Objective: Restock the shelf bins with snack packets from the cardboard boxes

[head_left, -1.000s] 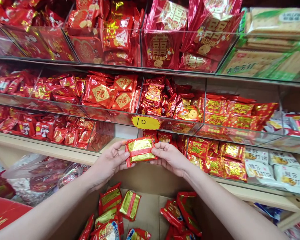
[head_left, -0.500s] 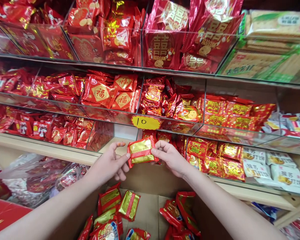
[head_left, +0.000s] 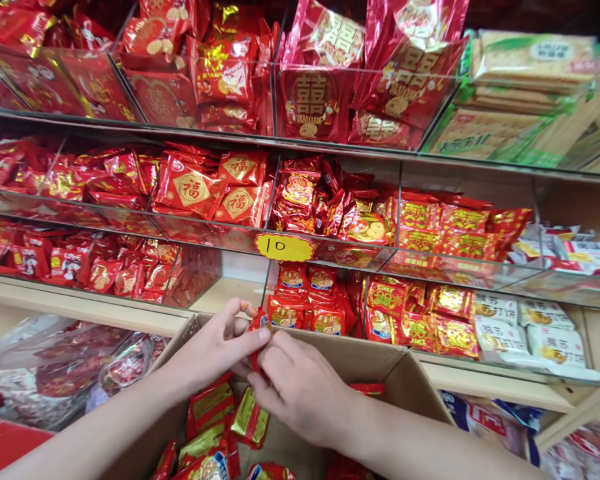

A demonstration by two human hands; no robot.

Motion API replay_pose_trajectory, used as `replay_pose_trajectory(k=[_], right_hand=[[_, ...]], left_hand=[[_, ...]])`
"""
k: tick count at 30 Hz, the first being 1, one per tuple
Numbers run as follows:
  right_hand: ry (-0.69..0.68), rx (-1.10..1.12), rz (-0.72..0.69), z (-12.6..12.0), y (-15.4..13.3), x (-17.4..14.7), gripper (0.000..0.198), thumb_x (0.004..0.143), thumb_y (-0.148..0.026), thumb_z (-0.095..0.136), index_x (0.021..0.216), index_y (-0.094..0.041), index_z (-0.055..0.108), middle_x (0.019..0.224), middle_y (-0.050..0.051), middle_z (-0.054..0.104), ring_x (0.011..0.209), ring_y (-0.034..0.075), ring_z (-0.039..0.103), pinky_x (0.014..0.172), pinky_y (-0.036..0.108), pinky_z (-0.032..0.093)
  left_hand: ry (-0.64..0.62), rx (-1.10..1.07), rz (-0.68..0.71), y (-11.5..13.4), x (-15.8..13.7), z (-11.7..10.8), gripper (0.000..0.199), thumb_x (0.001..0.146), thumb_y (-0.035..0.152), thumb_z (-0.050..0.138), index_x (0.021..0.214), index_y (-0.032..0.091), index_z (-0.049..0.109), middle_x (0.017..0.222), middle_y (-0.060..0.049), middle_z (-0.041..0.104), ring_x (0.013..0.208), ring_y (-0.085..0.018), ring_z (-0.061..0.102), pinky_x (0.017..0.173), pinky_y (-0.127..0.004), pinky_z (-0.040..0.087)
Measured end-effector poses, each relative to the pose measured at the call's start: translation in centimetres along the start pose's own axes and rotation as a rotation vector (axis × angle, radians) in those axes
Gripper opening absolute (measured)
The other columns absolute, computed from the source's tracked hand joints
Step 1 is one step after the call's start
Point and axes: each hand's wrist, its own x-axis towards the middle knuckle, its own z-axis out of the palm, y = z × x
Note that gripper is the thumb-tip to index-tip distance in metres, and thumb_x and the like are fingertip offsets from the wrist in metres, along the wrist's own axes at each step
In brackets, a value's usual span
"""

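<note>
My left hand (head_left: pixel 225 343) and right hand (head_left: pixel 300 387) have drawn together, pinched round the packet (head_left: pixel 259 323), now turned, not yet put down.

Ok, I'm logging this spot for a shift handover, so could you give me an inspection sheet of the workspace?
Surface: pale shelf board, with an open cardboard box in front of the shelving.
Things handled: one red packet in hand, largely hidden by fingers; gold-backed packets lie in the box.
Clutter: plastic-wrapped goods left of the box.
Grips: left grip pinches the red packet; right grip is at it, its hold partly hidden.
Cables: nothing seen.
Surroundings: shelved red packs, yellow tag marked 10, white packets at lower right.
</note>
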Motion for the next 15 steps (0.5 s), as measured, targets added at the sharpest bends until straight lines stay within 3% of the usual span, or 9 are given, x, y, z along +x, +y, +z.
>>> replay_pose_trajectory(k=[4,7,9,11,13,15], right_hand=[[-0.072,-0.065,-0.108,0.2,-0.4,-0.1,0.021,0.083,-0.023,0.037,0.076,-0.013,0.054,0.075,0.007,0.052,0.07,0.015,0.046,0.065,0.027,0.042],[0.004,0.029,-0.144,-0.2,0.5,0.2,0.021,0.082,-0.024,0.04,0.07,-0.014,0.054,0.072,0.005,0.052,0.07,0.013,0.046,0.066,0.026,0.041],[0.153,0.096,-0.043,-0.8,1.6,0.5,0.016,0.08,-0.022,0.042,0.075,-0.015,0.055,0.079,0.006,0.053,0.078,0.014,0.046,0.072,0.028,0.04],[0.293,0.205,0.154,-1.3,3.0,0.8,0.016,0.078,-0.024,0.046,0.09,-0.015,0.054,0.093,0.008,0.052,0.089,0.016,0.045,0.077,0.031,0.038],[0.293,0.45,0.369,-1.5,4.3,1.0,0.03,0.076,-0.029,0.051,0.103,-0.016,0.047,0.097,0.008,0.051,0.088,0.016,0.047,0.074,0.031,0.04],[0.181,0.754,0.509,-1.2,5.1,1.1,0.034,0.075,-0.034,0.052,0.103,-0.016,0.046,0.086,0.005,0.053,0.074,0.013,0.05,0.064,0.027,0.041]], left_hand=[[0.014,0.174,0.156,-0.7,0.7,-0.6,0.011,0.073,0.023,0.049,0.08,0.019,0.042,0.06,0.007,0.045,0.053,-0.007,0.042,0.048,-0.018,0.035],[0.089,0.271,0.223,-1.3,1.4,-1.2,0.008,0.076,0.023,0.046,0.082,0.019,0.044,0.063,0.007,0.045,0.057,-0.008,0.042,0.053,-0.019,0.036],[0.103,0.254,0.241,-1.4,1.6,-1.4,0.01,0.078,0.026,0.045,0.086,0.02,0.044,0.068,0.006,0.047,0.061,-0.009,0.045,0.057,-0.02,0.038],[0.096,0.196,0.232,-1.4,1.5,-1.3,0.014,0.078,0.028,0.046,0.09,0.021,0.043,0.071,0.005,0.05,0.063,-0.01,0.048,0.059,-0.021,0.04],[0.078,0.123,0.218,-1.2,1.4,-1.2,0.019,0.077,0.029,0.048,0.093,0.022,0.041,0.075,0.004,0.053,0.067,-0.011,0.052,0.061,-0.022,0.043],[0.067,0.076,0.221,-1.0,1.4,-1.0,0.024,0.076,0.03,0.049,0.096,0.022,0.04,0.077,0.003,0.056,0.071,-0.012,0.055,0.064,-0.024,0.044]])
